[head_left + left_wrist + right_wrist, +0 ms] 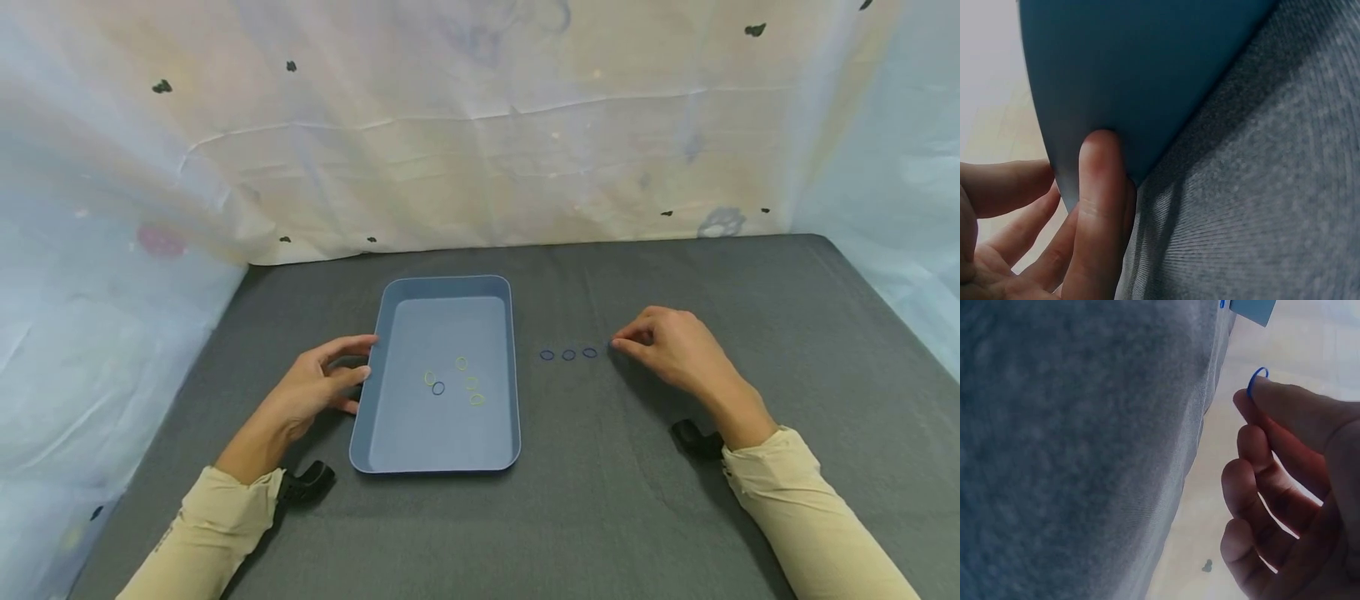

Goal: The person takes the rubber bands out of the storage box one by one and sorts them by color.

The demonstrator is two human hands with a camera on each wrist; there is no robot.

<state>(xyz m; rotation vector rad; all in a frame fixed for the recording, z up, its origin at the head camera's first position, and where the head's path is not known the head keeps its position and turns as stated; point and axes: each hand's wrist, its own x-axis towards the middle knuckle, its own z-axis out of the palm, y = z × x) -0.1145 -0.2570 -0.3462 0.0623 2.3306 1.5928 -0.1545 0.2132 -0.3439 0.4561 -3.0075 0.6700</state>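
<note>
My right hand (678,350) pinches a small blue ring-shaped band (1251,384) between thumb and forefinger, its other fingers curled loosely below. In the head view this hand is low over the cloth, just right of a row of three dark blue bands (568,355). My left hand (315,379) rests against the left side of a blue-grey rectangular tray (506,333), fingers spread. In the left wrist view, fingertips (1101,153) touch the tray's outer wall (1129,69). Inside the tray lie several thin yellow bands (461,363) and one dark blue band (438,388).
Dark grey cloth (600,517) covers the table under the tray and bands. A pale hanging sheet (480,167) with dark spots stands behind the table's far edge and at both sides. Black wrist straps (307,483) show at both cuffs.
</note>
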